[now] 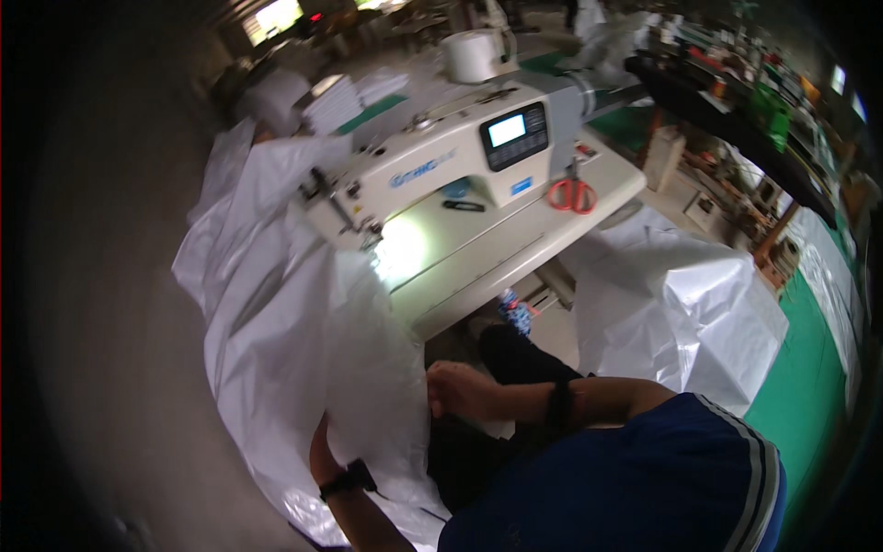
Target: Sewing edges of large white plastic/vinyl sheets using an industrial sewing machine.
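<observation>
One curled right hand (457, 388) sits at the edge of the white sheet (267, 331), its pinch unclear, and the left hand (320, 448), mostly hidden by folds, cannot be read, so slack weight hanging leftward could drag the sheet crooked at the sewing machine (437, 152) ahead.

Well ahead of my right hand (460, 390) I see a small black tool (464, 206), with red-handled scissors (572, 193) ahead and rightward of that hand, a white spool (469, 58) far beyond it, a white stack (332, 107) far ahead to its left, and green covering (811, 354) off to its right.
</observation>
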Motion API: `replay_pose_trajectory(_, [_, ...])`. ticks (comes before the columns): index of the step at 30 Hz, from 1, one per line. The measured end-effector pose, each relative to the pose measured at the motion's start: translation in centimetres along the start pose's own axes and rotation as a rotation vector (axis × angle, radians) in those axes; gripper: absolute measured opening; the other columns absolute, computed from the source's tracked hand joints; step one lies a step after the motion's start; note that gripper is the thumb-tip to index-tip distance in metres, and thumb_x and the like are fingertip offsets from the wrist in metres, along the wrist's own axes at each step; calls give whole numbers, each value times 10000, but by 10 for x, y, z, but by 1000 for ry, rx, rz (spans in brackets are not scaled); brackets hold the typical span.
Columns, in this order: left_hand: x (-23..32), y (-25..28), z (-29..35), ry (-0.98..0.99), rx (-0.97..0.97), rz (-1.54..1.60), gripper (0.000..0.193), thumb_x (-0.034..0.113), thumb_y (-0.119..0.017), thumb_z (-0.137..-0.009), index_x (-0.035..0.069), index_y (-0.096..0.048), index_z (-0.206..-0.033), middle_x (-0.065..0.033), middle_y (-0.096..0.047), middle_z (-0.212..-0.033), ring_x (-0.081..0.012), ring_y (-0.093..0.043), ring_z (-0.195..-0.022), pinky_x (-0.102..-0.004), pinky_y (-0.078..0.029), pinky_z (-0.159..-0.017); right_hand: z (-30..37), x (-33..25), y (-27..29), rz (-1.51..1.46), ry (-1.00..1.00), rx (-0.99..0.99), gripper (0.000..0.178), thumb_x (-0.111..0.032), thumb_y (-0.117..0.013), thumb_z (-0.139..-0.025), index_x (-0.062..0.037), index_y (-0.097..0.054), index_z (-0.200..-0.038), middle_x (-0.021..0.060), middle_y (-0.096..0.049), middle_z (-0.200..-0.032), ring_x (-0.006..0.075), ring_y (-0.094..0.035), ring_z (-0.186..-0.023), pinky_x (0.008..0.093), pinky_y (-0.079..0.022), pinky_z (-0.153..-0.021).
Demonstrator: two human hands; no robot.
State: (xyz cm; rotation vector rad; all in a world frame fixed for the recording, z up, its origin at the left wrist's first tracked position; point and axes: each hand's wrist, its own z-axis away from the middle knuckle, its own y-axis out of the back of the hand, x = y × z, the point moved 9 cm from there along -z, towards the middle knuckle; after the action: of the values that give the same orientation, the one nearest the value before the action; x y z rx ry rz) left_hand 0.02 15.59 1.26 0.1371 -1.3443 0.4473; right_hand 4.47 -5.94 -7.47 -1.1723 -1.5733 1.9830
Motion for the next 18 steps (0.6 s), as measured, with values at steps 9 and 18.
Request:
replay_pose_trajectory(9, [29,27,-48,-102,84,-423,398,191,-524,-848,-14,-514,-1188,-157,-564,-1130,-255,-536,-1032,-328,-416,-906,-34,88,-47,1059,-304,-55,501,-247,-584,-865,-7,-391,-1260,184,-526,-1165,289,-552,-1018,346,-441,-908])
replay_pose_trajectory(18, [41,47,-63,-150,82,-730,366,145,-494,-839,-11,-522,-1169,-179,-573,-1111,-277,-539,-1035,-341,-420,-903,90,49,-17,734,-728,-371,436,-292,-543,-887,2,-467,-1201,130,-625,-987,213,-627,-846,333,-511,-743])
